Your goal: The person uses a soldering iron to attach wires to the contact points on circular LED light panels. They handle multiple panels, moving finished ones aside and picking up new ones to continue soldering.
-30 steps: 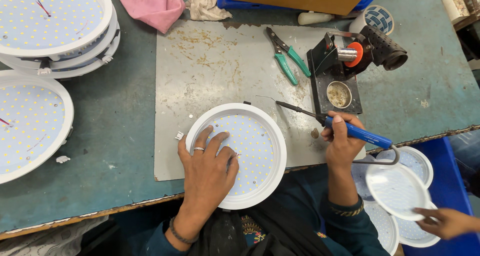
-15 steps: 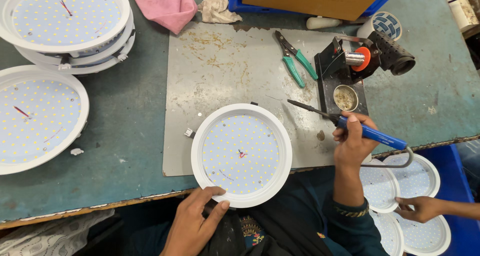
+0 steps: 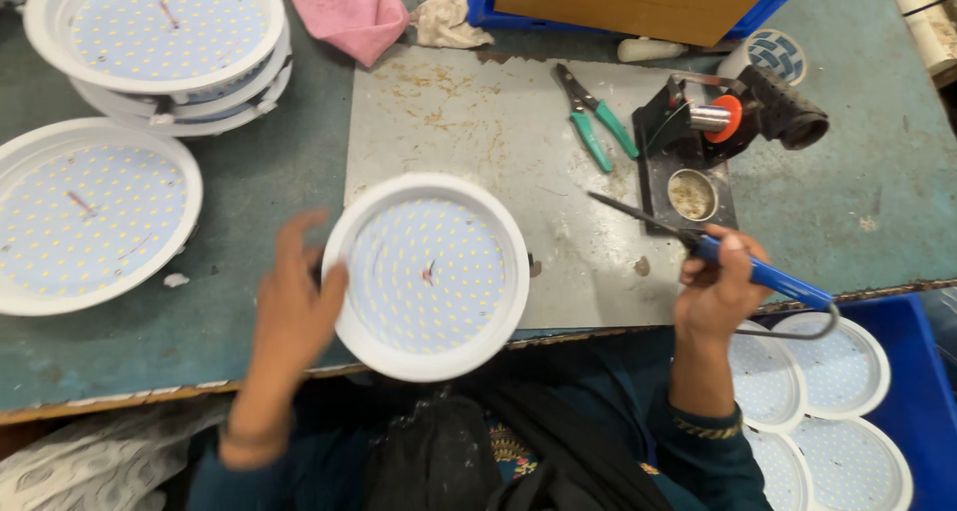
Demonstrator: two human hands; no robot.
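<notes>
1. at the near edge of the bench, the left hand (image 3: 294, 307) is blurred, fingers spread and open, its thumb side touching the left rim of a round white led downlight panel (image 3: 427, 275); it clasps nothing fully.
2. that panel lies face up, half on the grey metal work plate (image 3: 478, 132) and overhanging the table's near edge (its centre shows a small dark lead stub). it sits just right of the left hand, between both hands, and the left is the nearer one.
3. the right hand (image 3: 720, 290) is closed around the blue handle of a soldering iron (image 3: 713, 247); the iron's long axis runs from lower right up to the left, tip pointing toward the panel but well short of it.
4. just beyond the iron's tip stands a black solder stand with spool and flux tin (image 3: 698, 147), and green-handled cutters (image 3: 596, 117) lie on the plate.
5. farther left, a stack of finished panels (image 3: 164, 47) and a single panel (image 3: 85, 217) rest on the green table; a pink cloth (image 3: 349, 12) lies beyond them.
6. right of the person, a blue bin holds white diffuser discs (image 3: 832, 391).
</notes>
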